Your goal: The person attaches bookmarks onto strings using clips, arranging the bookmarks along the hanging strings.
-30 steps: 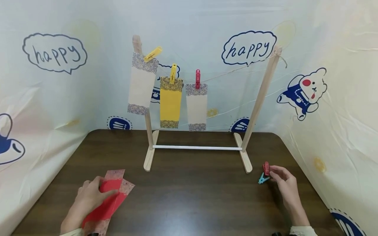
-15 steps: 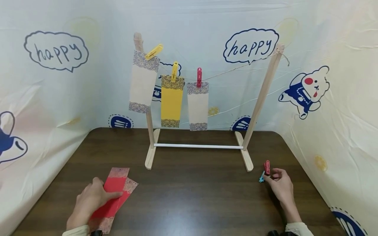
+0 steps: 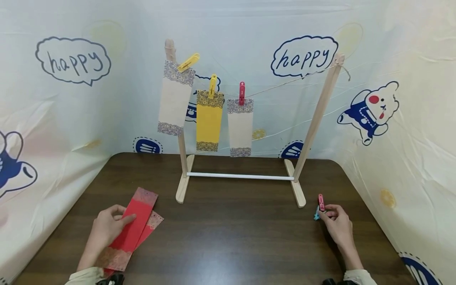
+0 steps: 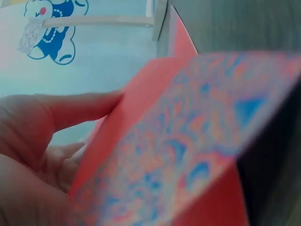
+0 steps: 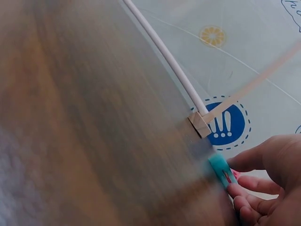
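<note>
My left hand (image 3: 108,227) pinches a red paper card (image 3: 137,215) with lace-patterned ends, thumb on top and fingers behind it. The card is tilted up, and its patterned end (image 4: 174,141) fills much of the left wrist view. Beneath it a second red card (image 3: 153,222) lies on the table, partly covered. On the right, my right hand (image 3: 338,225) pinches a small teal clothespin (image 5: 221,170) between thumb and fingers. Just behind that stands a red clothespin (image 3: 321,202), close to the fingertips; in the right wrist view the fingers mostly hide it.
A wooden stand with a white crossbar (image 3: 240,176) and right post (image 3: 318,118) is at the table's back. From its string (image 3: 278,87) hang a large white card (image 3: 175,99), a yellow card (image 3: 208,122) and a smaller white card (image 3: 240,128), each under a clothespin. Patterned cloth surrounds the table (image 3: 228,237).
My left hand has lifted the upper red card, tilting it off the lower one. My right fingers have moved from the red clothespin to the teal one and pinch it.
</note>
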The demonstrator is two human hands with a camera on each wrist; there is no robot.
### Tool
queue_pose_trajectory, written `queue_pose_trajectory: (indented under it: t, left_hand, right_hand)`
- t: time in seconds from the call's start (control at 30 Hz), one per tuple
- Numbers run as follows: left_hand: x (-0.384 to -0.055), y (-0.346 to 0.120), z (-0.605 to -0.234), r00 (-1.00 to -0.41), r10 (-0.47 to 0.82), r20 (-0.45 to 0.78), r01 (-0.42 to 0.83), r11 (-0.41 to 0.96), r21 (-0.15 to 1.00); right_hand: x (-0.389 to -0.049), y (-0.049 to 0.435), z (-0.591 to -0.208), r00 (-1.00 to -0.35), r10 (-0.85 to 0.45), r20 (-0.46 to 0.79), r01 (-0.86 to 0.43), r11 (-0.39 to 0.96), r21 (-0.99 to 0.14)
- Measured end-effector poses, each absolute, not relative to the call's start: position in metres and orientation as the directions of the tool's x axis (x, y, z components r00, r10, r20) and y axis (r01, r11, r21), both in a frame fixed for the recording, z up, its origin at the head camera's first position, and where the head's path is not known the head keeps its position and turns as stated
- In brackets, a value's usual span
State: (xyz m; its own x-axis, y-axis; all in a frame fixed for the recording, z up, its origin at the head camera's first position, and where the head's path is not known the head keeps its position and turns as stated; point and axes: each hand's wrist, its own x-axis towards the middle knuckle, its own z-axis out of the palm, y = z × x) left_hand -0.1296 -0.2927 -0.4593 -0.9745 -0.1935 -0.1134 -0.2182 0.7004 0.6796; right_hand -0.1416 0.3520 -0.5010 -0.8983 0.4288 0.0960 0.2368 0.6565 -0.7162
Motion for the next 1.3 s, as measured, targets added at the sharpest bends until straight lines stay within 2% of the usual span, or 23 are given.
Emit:
queue_pose_trajectory:
  t: [0.1, 0.3, 0.5, 0.63, 0.77, 1.03, 1.3]
  left_hand:
    - [-0.129, -0.292, -0.459, -0.962, -0.237, -0.134, -0.253, 0.598, 0.760]
    - [-0.132, -0.286, -0.460, -0.912, -0.341, -0.230, -0.334, 0.289, 0.897]
    - [-0.133, -0.285, -0.459, -0.935, -0.235, -0.266, -0.282, 0.034, 0.959]
    - [-0.134, -0.284, -0.460, -0.955, -0.160, -0.250, -0.239, -0.087, 0.967]
    - [-0.134, -0.282, -0.462, -0.965, -0.114, -0.238, -0.222, -0.138, 0.965]
    - [-0.133, -0.280, -0.463, -0.969, -0.067, -0.237, -0.219, -0.201, 0.955]
    - [-0.131, -0.274, -0.460, -0.972, -0.021, -0.235, -0.226, -0.199, 0.953]
  right_hand:
    - [-0.142, 0.353, -0.503, -0.896, 0.429, 0.119, 0.226, 0.668, -0.709]
    - [-0.143, 0.354, -0.504, -0.907, 0.400, 0.131, 0.202, 0.688, -0.697]
    - [-0.143, 0.356, -0.503, -0.917, 0.373, 0.141, 0.178, 0.699, -0.693]
    - [-0.142, 0.357, -0.502, -0.924, 0.360, 0.132, 0.180, 0.712, -0.678]
    - [-0.142, 0.357, -0.500, -0.932, 0.346, 0.108, 0.194, 0.727, -0.658]
    - [-0.143, 0.356, -0.498, -0.941, 0.298, 0.161, 0.126, 0.748, -0.651]
    - [-0.139, 0.358, -0.497, -0.948, 0.294, 0.120, 0.138, 0.723, -0.677]
